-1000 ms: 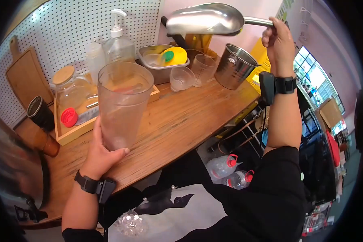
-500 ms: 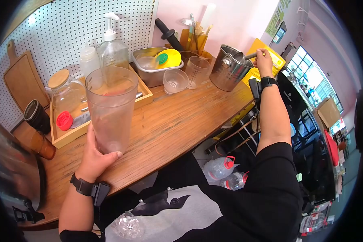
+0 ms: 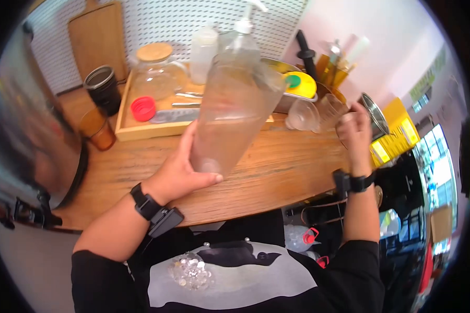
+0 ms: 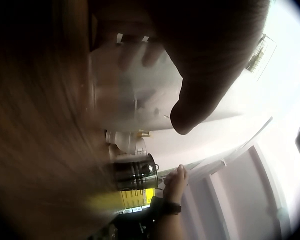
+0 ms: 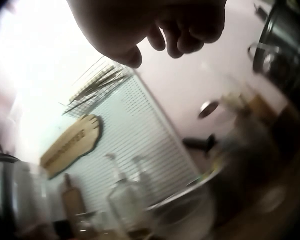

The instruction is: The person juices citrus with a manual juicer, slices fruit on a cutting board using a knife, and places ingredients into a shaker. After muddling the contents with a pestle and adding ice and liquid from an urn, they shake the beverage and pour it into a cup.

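My left hand [image 3: 177, 175] grips a tall, clear plastic pitcher [image 3: 232, 115] low on its side, thumb near the base. The pitcher leans to the right, its mouth up, over the wooden table [image 3: 277, 167]. My right hand [image 3: 356, 135], blurred in the head view, is beside the steel bucket [image 3: 377, 117] and partly covers it. In the right wrist view the fingers [image 5: 177, 42] hang loosely bent with nothing in them. Left of the bucket stand a small clear cup [image 3: 304, 116] and a clear measuring cup [image 3: 330, 110].
A wooden tray [image 3: 128, 129] holds a glass jug [image 3: 159, 81], a red cap [image 3: 143, 108] and utensils. A pump bottle [image 3: 240, 44] stands behind the pitcher. An amber cup [image 3: 98, 130], a dark cup [image 3: 103, 88] and a large steel vessel [image 3: 31, 120] are at left.
The right hand lowered a metal scoop into the bucket, let go of its handle and came away. The left hand has tilted the pitcher rightward. The head view has turned left.
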`<action>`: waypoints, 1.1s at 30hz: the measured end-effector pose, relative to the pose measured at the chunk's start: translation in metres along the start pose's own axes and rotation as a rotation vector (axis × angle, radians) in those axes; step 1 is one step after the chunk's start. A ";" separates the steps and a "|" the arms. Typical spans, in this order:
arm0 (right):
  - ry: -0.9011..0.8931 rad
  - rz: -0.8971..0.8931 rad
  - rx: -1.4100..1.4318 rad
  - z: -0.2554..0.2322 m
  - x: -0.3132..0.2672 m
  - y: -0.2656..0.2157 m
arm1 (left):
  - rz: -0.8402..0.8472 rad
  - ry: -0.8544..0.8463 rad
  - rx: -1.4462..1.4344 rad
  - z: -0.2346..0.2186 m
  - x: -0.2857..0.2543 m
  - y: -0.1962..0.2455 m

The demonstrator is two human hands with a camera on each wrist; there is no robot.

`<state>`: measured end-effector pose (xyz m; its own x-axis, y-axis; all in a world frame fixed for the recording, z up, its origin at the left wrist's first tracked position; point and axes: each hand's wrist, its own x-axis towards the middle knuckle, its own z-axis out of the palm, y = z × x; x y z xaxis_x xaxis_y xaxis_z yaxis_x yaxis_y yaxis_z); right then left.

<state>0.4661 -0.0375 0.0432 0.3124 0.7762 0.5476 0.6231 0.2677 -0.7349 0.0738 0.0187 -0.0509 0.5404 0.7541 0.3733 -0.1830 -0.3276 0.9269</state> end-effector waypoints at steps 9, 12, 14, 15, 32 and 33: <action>-0.682 -0.103 0.767 0.212 -0.059 -0.075 | 0.122 0.114 -0.189 -0.001 0.006 0.011; -0.654 0.062 0.706 0.217 -0.043 -0.092 | 0.119 0.138 -0.173 -0.007 0.012 0.008; -0.697 -0.018 0.624 0.220 -0.030 -0.098 | 0.067 0.160 -0.054 -0.009 0.012 0.003; -0.727 -0.096 0.538 0.221 -0.022 -0.101 | 0.014 0.171 0.060 -0.009 0.012 -0.002; -0.776 -0.908 -0.367 0.282 0.015 -0.175 | -0.057 -0.029 0.509 -0.004 0.005 -0.009; -0.749 -0.947 -0.377 0.283 0.016 -0.177 | -0.049 -0.020 0.524 -0.004 0.005 -0.010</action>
<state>0.1577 0.0893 0.0692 -0.7713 0.5351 0.3445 0.5834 0.8108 0.0469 0.0747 0.0277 -0.0580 0.5545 0.7663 0.3246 0.2755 -0.5370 0.7973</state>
